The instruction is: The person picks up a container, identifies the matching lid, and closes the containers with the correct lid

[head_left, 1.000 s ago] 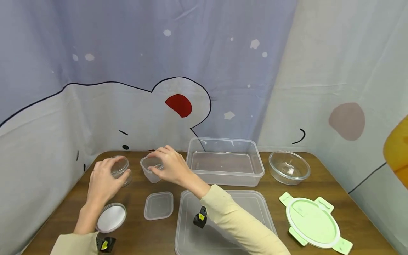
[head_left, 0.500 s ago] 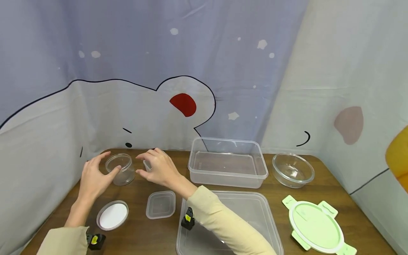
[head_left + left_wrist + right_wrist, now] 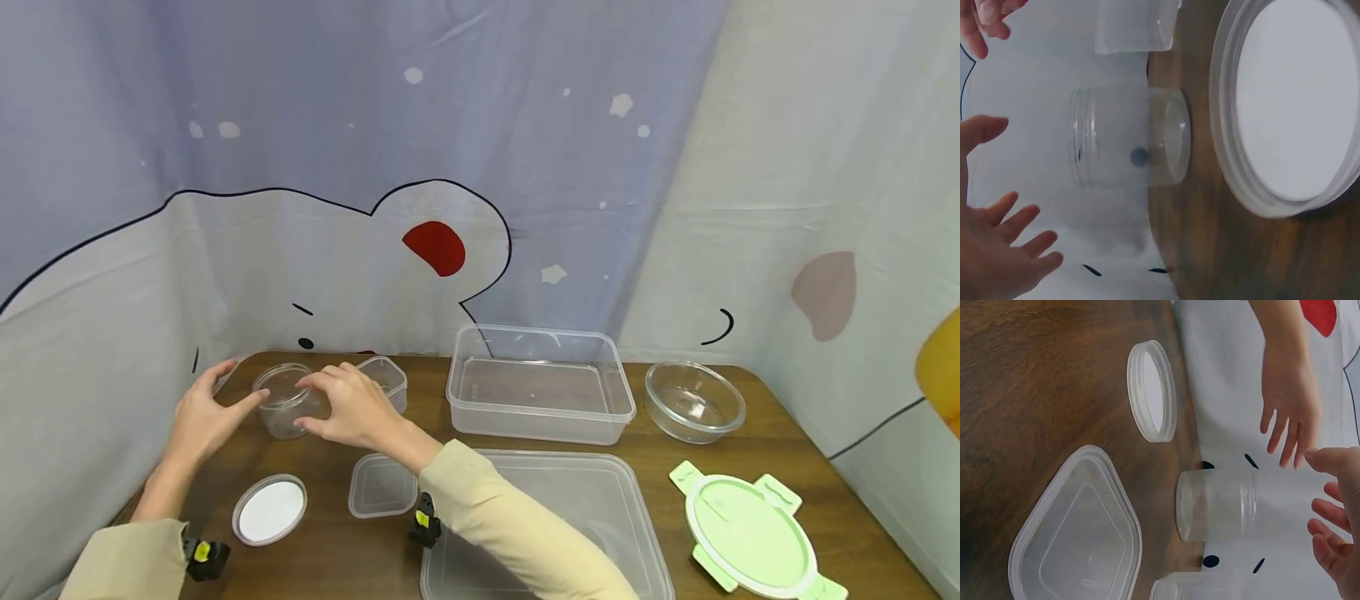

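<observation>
A clear round jar (image 3: 283, 419) without a lid stands upright at the back left of the table. My left hand (image 3: 201, 423) is just left of it, thumb and fingers spread, a gap showing between hand and jar in the left wrist view. On the jar's other side, my right hand (image 3: 351, 408) overlaps its right edge in the head view, fingers relaxed and holding nothing. In the right wrist view both hands hover above the jar (image 3: 1216, 505). Partly behind the right hand sits a small clear square tub (image 3: 395, 390). In front lie a round white-topped lid (image 3: 270, 510) and a clear square lid (image 3: 381, 487).
A large clear rectangular container (image 3: 540, 425) stands at the back centre, with its flat lid (image 3: 592, 500) in front, partly under the right sleeve. Farther right are a round glass bowl (image 3: 693, 404) and a green lid with clip flaps (image 3: 753, 533). A printed curtain (image 3: 555, 167) hangs behind the table.
My left hand has drawn back to the left from the jar. My right hand has moved left from the square tub to the jar, uncovering the tub. The head view has shifted slightly.
</observation>
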`<state>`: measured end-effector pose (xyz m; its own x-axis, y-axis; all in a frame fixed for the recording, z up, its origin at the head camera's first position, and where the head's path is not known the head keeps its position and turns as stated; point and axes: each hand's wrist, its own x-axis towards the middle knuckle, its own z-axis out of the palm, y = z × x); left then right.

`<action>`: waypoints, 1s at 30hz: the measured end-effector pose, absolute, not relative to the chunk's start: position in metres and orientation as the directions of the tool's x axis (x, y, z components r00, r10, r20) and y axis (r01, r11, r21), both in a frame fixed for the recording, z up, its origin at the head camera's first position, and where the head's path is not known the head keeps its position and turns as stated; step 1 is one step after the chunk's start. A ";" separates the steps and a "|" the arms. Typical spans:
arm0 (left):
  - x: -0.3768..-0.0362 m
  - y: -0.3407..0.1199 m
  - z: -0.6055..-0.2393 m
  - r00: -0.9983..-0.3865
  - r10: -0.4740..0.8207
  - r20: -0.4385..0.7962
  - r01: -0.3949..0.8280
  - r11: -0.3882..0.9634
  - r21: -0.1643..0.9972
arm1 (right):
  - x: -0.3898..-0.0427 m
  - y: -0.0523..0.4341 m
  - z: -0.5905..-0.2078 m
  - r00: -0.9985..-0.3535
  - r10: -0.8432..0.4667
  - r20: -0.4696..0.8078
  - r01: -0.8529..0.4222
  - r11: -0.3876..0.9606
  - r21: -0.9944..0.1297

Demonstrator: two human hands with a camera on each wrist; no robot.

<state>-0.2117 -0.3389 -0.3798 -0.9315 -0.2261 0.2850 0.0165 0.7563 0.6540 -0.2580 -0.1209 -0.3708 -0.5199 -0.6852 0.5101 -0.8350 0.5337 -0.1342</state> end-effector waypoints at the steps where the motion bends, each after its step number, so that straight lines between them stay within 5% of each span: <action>1: -0.213 -0.340 -0.379 -0.941 -0.216 0.260 0.009 0.753 0.658 | -0.258 -0.122 -0.372 -0.526 -0.693 0.494 -0.834 0.533 -0.140; 9: -0.225 -0.351 -0.382 -0.987 -0.123 0.106 -0.021 0.742 0.671 | -0.254 -0.134 -0.380 -0.546 -0.741 0.391 -0.833 0.531 -0.156; 17: -0.235 -0.369 -0.401 -1.000 0.001 -0.009 -0.007 0.572 0.820 | -0.248 -0.139 -0.393 -0.547 -0.789 0.278 -0.837 0.511 -0.195; 30: -0.245 -0.386 -0.427 -0.992 0.116 -0.051 0.008 0.458 0.889 | -0.235 -0.146 -0.411 -0.544 -0.831 0.114 -0.828 0.510 -0.234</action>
